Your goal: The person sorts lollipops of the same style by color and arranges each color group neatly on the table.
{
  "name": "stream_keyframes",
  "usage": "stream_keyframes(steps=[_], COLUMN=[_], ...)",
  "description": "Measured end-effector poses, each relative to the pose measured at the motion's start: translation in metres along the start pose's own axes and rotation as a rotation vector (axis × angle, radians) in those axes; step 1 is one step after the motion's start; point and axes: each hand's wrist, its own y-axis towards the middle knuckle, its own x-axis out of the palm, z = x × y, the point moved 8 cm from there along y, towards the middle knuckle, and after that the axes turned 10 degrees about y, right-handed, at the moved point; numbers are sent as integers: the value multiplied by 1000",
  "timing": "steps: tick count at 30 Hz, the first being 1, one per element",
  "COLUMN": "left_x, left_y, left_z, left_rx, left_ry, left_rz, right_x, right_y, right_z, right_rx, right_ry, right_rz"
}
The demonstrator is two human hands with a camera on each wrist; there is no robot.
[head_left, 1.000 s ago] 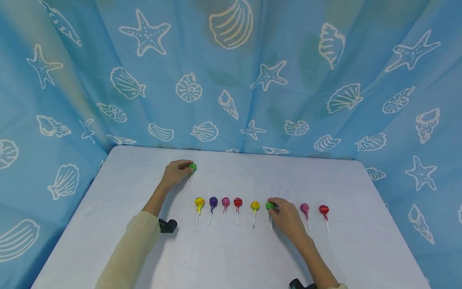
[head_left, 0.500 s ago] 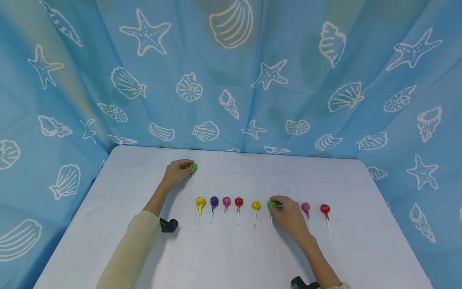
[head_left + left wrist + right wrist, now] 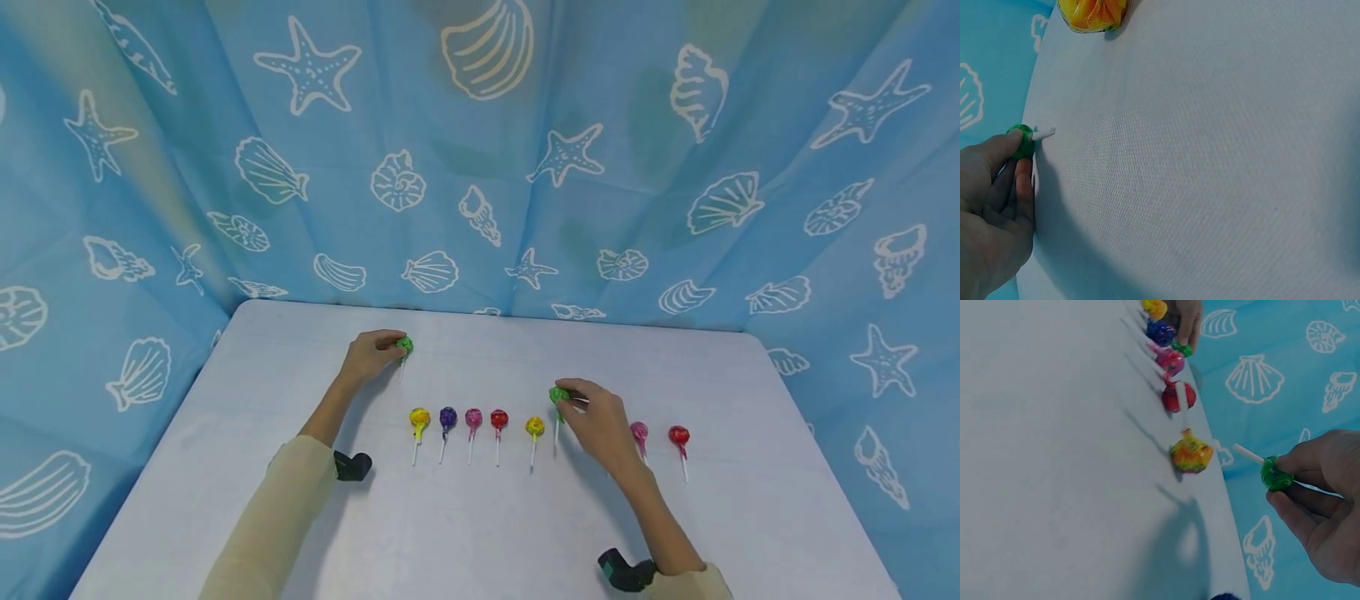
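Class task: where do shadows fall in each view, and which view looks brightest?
Head: brightest, soft shadows on the white table beside the left sleeve and right forearm; left wrist: dimmer, a broad shadow beside the left hand; right wrist: also dim, a dark shadow, in frame, below the nearest yellow lollipop.

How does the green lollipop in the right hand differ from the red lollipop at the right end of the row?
The green lollipop is pinched in the right hand; the red lollipop lies on the table, untouched. The green lollipop is wrapped in green, the red lollipop in red. Both have a round head and a white stick.
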Motion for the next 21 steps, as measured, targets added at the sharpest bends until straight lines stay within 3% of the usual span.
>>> stream_keyframes(steps=[9, 21], left_x=[-1, -2], left_y=[-1, -1], left_z=[1, 1], left_rx=[-23, -27], left_ry=[-22, -14], left_rz=[-8, -7], right_x=[16, 55], right_y=[34, 68], right_z=[-23, -30], right_rx=[-16, 40], right_ry=[35, 133], right_rz=[-36, -81])
